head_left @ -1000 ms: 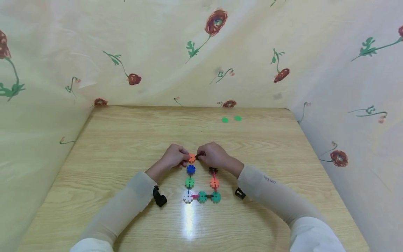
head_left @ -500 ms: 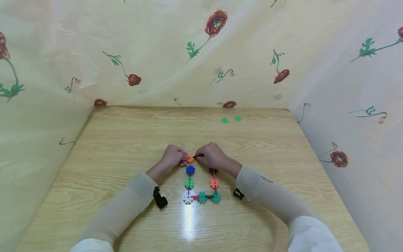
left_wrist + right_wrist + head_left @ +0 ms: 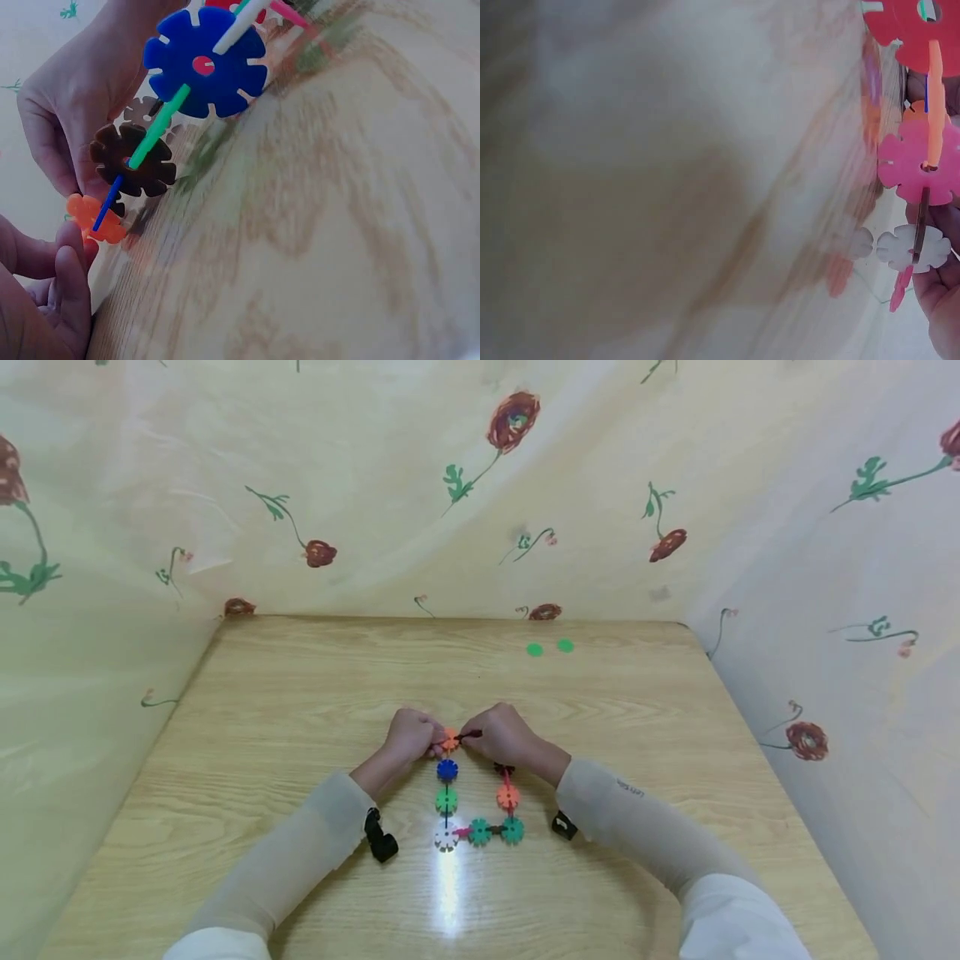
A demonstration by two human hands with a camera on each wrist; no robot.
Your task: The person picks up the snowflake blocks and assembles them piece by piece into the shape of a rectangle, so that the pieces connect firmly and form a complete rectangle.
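Observation:
Notched plastic building discs, slotted together alternately flat and on edge, lie in a chain between my hands. My left hand (image 3: 411,735) pinches an orange disc (image 3: 450,740) at the chain's far left end. Beside it, my right hand (image 3: 504,732) pinches a dark brown disc (image 3: 472,734), seen edge-on right at the orange disc's rim. Toward me from the orange disc run a blue disc (image 3: 447,769), a green disc (image 3: 446,800) and a white disc (image 3: 446,837). In the right wrist view, a white upright disc (image 3: 913,248) stands by the right fingers.
Along the near side lie two teal discs (image 3: 512,830), then an orange-red disc (image 3: 507,796) on the right side. Two green round pieces (image 3: 535,650) lie near the table's back edge. Flowered cloth (image 3: 360,485) borders the wooden table (image 3: 300,668) on three sides. Black straps (image 3: 381,837) hang at both wrists.
The dark brown disc in the right hand has turned to show its thin edge beside the orange disc. Both hands shift slightly left and keep their pinch.

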